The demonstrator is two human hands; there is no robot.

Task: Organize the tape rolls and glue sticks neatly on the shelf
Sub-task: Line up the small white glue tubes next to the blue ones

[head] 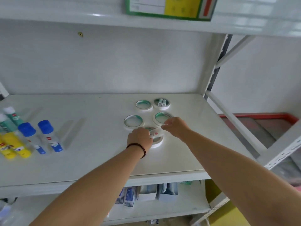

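Head view shows the shelf (97,160) part-way sorted. Five tape rolls lie flat toward the right side of the shelf, in loose pairs running from the back toward the front edge. The back pair is an empty roll (144,105) and beside it a roll (161,103) with two glue sticks (161,102) standing inside its ring — that one looks finished. The middle pair, one roll (133,121) and its neighbour (162,118), hold nothing yet. The nearest roll (156,141) sits alone, closest to the front edge.

Both hands meet over that nearest roll. The left hand (140,139), a bead bracelet (138,148) at its wrist, is closed around the lower end of a white glue stick (155,132), and the right hand (175,126) pinches its upper end; the stick lies tilted above the ring, not yet set inside. Whether it touches the roll I cannot tell.

By my reading, one roll is filled, one is being filled, and three wait — if every ring is meant to take sticks. At the left edge of the shelf stand blue-capped bottles (39,136), yellow bottles (14,145) and green-labelled ones (9,118), well apart from the rolls and roughly grouped.
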